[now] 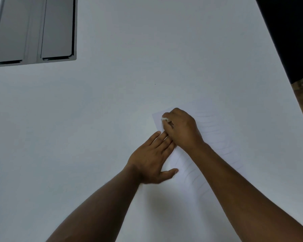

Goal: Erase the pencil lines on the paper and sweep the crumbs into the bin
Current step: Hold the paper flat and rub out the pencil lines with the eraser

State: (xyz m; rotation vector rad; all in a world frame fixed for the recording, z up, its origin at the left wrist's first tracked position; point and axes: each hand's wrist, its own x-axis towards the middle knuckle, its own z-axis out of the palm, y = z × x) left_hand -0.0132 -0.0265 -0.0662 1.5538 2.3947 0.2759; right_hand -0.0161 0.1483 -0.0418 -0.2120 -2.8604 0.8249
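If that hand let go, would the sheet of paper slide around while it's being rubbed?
Probably. The paper looks thin and lies flat on a smooth white table, so it would likely slip or crumple. That may be why the left hand presses flat on it while the right hand rubs with the eraser.
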